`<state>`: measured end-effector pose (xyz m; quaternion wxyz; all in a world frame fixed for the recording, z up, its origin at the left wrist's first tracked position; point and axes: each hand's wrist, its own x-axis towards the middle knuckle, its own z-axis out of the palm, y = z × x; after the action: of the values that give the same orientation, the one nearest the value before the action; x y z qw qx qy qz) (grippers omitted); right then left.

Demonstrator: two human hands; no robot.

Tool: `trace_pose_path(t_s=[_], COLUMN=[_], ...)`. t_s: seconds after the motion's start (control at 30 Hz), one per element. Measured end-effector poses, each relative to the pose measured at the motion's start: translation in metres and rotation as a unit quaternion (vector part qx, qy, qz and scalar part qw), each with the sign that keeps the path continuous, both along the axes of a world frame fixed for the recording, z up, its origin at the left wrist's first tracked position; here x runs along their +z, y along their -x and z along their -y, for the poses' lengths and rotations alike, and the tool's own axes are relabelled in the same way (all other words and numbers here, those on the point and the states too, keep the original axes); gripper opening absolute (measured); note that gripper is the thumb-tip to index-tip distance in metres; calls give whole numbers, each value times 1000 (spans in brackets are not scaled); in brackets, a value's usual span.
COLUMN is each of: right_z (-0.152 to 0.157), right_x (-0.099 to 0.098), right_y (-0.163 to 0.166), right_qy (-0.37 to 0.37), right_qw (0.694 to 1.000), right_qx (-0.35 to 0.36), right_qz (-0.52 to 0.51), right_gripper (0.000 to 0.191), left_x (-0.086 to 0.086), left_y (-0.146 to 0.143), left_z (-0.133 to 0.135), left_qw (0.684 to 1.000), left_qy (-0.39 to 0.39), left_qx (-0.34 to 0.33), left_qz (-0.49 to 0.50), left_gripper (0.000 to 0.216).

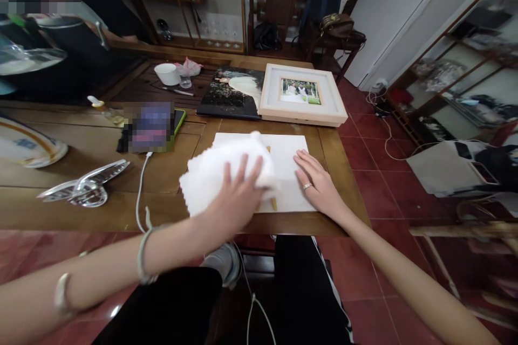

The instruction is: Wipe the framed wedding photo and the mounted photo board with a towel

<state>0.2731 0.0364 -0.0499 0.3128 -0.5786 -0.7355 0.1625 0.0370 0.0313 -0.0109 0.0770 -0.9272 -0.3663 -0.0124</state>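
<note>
My left hand [234,194] lies with its fingers spread on top of a white cloth [214,167] with a scalloped edge; the hand is slightly blurred and its thumb is hidden. Under the cloth is a flat white rectangular board or album [289,167] at the table's front edge. Gold-coloured marks show on it beside the cloth, partly covered. My right hand [319,186], wearing a ring, rests flat on the right side of this white piece, fingers stretched out.
Behind lie a dark photo album [230,91] and a pale framed photo [301,91]. To the left are a phone [151,126] on a white cable, a shiny metal ornament [87,186], a dropper bottle [107,110] and a white cup [167,74]. A person sits across the table [162,210].
</note>
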Motion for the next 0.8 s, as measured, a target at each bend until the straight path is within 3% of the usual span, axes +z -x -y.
trace_pose_path(t_s=[0.1,0.2,0.3,0.43,0.57,0.67,0.8], right_z=[0,0,-1,-1,-2,-2,-2], right_x=[0,0,0,1,-1,-3,-5], right_y=[1,1,1,0,-1,-2,-2], right_qy=[2,2,4,3,4,5,-8], right_qw=[1000,1000,1000,1000,1000,1000,1000], right_qx=[2,-3,-4,-2,8,5,8], right_qz=[-8,-6,2,-6,-13,-8,-11], right_gripper=[44,44,45,44,43,44,43], left_x=[-2,-4,-5,-2,6,13,10], left_y=[-1,-5,-14,-26,-32,-35,-44], left_z=[-63,-94,-77,-8,39,28,-30], left_qw=[1000,1000,998,992,992,993,997], left_qy=[3,14,16,-1,-17,-14,-2], left_qx=[17,-2,-54,-127,-127,-116,-74], left_qz=[-12,4,14,12,-5,-26,-27], left_gripper=[32,30,28,19,18,24,30])
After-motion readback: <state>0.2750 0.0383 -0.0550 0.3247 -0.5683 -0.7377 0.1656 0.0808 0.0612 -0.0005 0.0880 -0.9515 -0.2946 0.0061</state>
